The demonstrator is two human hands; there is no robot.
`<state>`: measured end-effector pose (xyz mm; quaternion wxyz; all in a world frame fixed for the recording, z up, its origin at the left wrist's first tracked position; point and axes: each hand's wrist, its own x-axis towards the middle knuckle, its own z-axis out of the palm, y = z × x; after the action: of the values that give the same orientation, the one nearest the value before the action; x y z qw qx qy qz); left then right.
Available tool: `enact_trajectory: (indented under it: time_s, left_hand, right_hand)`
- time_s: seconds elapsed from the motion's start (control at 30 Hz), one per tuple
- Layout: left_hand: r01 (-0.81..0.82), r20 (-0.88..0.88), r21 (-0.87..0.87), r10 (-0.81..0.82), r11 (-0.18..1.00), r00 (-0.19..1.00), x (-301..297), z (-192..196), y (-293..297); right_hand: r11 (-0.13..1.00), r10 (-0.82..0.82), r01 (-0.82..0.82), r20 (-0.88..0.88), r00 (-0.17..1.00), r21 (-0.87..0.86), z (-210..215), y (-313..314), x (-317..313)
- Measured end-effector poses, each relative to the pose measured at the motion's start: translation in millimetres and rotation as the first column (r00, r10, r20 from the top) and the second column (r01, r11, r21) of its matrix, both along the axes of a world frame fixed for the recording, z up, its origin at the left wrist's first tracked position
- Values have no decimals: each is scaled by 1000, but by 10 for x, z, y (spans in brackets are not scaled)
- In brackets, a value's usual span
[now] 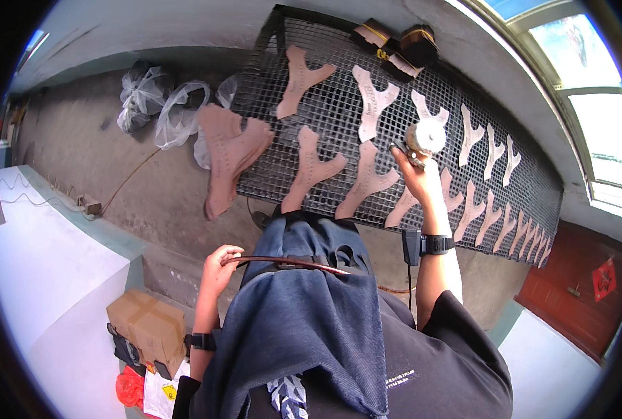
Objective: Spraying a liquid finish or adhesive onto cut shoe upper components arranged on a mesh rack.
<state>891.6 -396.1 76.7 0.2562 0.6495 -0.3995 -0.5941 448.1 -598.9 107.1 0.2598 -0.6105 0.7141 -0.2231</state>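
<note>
Wire-mesh rack (422, 105) beneath right hand (417, 178) gripping upright spray gun (422, 140); left hand (216, 269) fingers curled round near-horizontal strap (290, 262).

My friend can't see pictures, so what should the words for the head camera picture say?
A person's right hand holds a round silvery tool over a black wire rack covered with Y-shaped brown leather pieces. Their left hand grips a thin dark strap by a blue apron.

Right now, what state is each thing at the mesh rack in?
Right hand: raised, gripping the round metal tool.
Round metal tool: held over the mesh rack.
Left hand: holding a thin dark strip.
Y-shaped leather pieces: lying flat in rows.
Mesh rack: loaded.
Cardboard box: closed.
</note>
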Motion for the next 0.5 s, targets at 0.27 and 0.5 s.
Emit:
enact_trajectory:
  time_s: [0.27, 0.5]
  left_hand:
    - [-24, -21, -44, 23, 999, 1000, 644, -118, 263]
    - [-106, -52, 0, 106, 994, 993, 654, 6, 202]
  right_hand:
    - [1000, -20, 20, 74, 997, 0, 39, 161, 754]
    - [998, 62, -61, 47, 997, -23, 75, -356, 1104]
